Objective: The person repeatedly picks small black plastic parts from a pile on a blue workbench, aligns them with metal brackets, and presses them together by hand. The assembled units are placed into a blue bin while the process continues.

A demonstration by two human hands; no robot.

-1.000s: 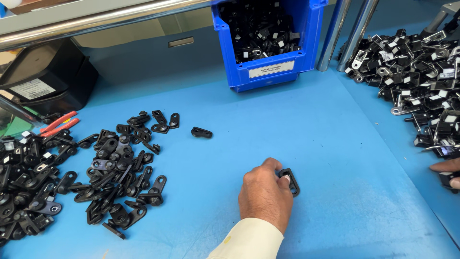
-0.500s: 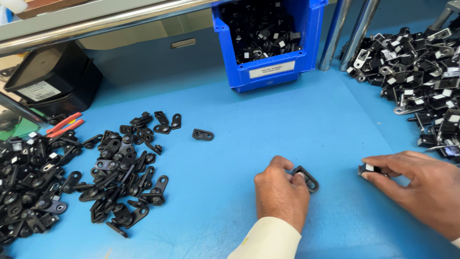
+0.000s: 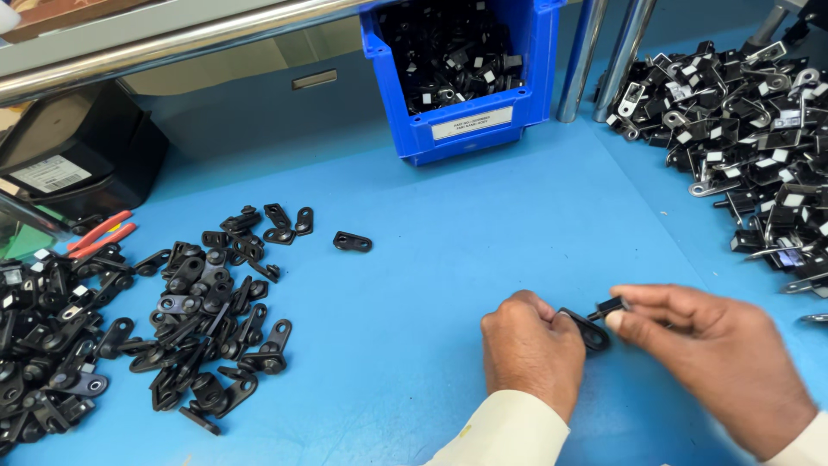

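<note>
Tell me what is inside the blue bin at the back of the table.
The blue bin holds a heap of small black parts, some with white patches. Only the top layer shows; whatever lies beneath, and the bin's floor, is covered.

A blue desk (image 3: 448,259) carries a blue bin (image 3: 466,78) of black parts at its far edge. A heap of black flat links (image 3: 207,311) lies toward the left edge, red-handled pliers (image 3: 99,235) beside it, and one loose link (image 3: 352,242) apart. A pile of black clips (image 3: 750,129) fills the far right corner.
</note>
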